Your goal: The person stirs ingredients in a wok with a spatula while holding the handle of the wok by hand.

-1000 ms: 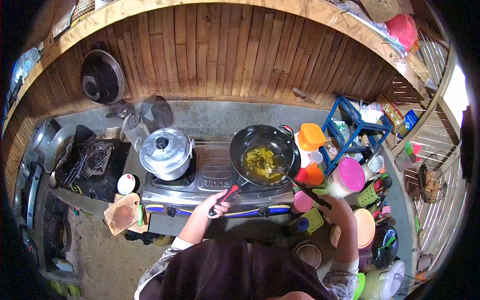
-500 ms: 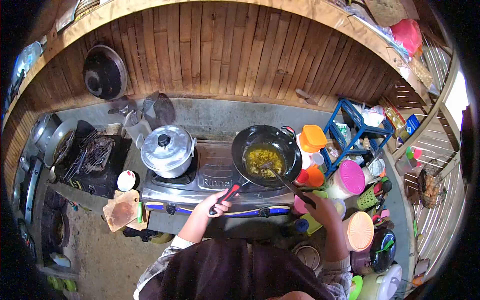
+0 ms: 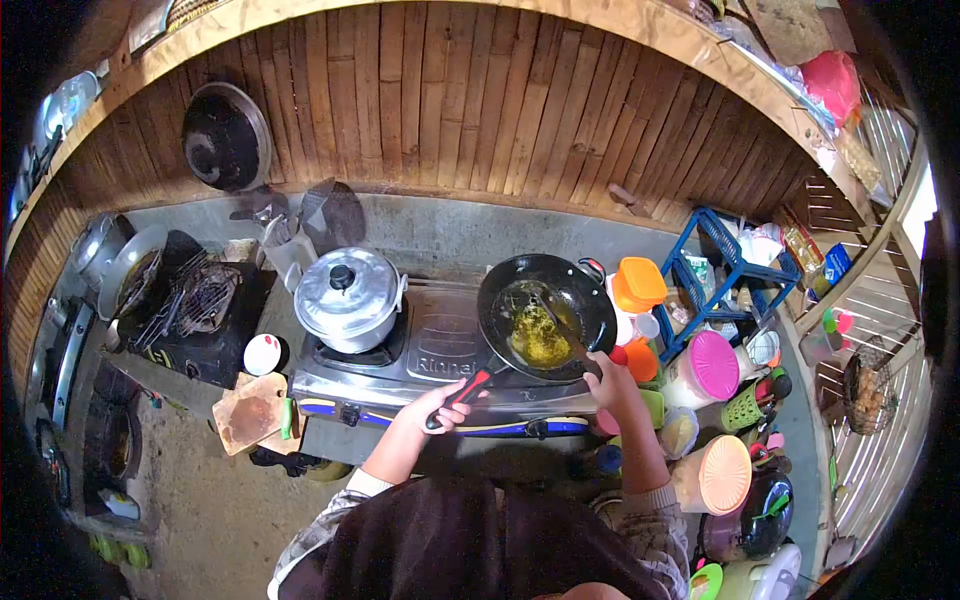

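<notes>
My left hand (image 3: pixel 438 409) is closed round the red and black handle (image 3: pixel 474 384) of a black wok (image 3: pixel 592 300), which sits over the right side of the stove. My right hand (image 3: pixel 614 386) grips a spatula (image 3: pixel 577 346) with a dark handle, its blade down in the wok. Yellow food (image 3: pixel 541 338), perhaps egg, lies gathered in the wok's lower middle with shiny oil around it. Part of the blade is hard to make out against the food.
A lidded silver pot (image 3: pixel 348 298) occupies the stove's (image 3: pixel 440 350) left burner. Close by the wok on the right stand an orange container (image 3: pixel 639 284), a blue rack (image 3: pixel 690 250) and a pink-lidded tub (image 3: pixel 713 364). Cutting boards (image 3: pixel 250 415) lie at left.
My right hand has moved up and left, closer to the wok, with the spatula. The yellow food is more bunched together. My left hand keeps its hold while the view shifts slightly.
</notes>
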Demonstrator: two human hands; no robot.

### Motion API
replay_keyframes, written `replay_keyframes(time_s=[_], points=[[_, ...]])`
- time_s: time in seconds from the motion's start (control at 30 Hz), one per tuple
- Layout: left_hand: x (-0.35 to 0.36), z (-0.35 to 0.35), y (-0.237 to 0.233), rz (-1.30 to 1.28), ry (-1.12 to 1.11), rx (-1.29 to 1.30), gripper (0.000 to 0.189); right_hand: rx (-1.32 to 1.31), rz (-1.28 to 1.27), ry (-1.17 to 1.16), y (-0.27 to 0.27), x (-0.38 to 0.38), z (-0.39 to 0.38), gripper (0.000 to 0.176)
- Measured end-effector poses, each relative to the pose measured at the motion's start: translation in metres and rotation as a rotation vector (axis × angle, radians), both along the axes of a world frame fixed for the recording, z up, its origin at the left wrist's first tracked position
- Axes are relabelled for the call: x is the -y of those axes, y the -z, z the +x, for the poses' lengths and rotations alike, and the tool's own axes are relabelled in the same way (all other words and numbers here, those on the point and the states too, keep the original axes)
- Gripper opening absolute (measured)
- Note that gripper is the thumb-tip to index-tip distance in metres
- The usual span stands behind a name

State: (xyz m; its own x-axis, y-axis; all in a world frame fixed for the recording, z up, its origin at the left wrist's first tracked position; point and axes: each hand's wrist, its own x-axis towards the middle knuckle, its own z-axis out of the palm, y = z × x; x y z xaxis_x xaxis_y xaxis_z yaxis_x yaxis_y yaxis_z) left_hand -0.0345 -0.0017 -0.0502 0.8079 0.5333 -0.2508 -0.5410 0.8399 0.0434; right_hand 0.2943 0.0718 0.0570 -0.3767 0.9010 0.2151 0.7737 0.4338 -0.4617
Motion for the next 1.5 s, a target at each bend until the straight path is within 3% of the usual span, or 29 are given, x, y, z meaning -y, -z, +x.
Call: replay_keyframes(time_s=[0.3, 0.5, 0.67, 0.87, 1.07, 1.2, 1.37, 1.5], points=[[0.000, 0.000, 0.000, 0.089, -0.013, -0.026, 0.045, 0.073, -0.049, 0.044, -0.021, 0.009, 0.020, 0.037], [0.000, -0.001, 0.001, 0.028, 0.005, -0.004, 0.054, 0.095, -0.016, 0.053, -0.052, 0.037, 0.035, 0.037], [0.001, -0.002, -0.004, -0.001, 0.008, -0.033, 0.058, 0.217, -0.177, 0.164, -0.092, 0.062, 0.038, 0.037], [0.000, -0.002, -0.003, 0.039, 0.005, -0.005, 0.052, 0.321, -0.173, 0.121, -0.116, 0.082, 0.038, 0.034], [0.000, -0.002, -0.001, 0.054, -0.005, -0.067, 0.057, 0.282, -0.282, 0.173, -0.146, 0.103, 0.013, 0.031], [0.001, -0.001, -0.003, 0.055, -0.018, -0.090, 0.060, 0.290, -0.233, 0.124, -0.125, 0.090, 0.014, 0.031], [-0.001, -0.002, 0.002, -0.009, 0.033, 0.076, 0.063, 0.154, -0.071, -0.049, -0.079, 0.057, 0.012, 0.029], [0.000, 0.000, -0.001, -0.014, 0.022, 0.061, 0.064, 0.101, -0.169, -0.014, -0.067, 0.037, -0.004, 0.029]])
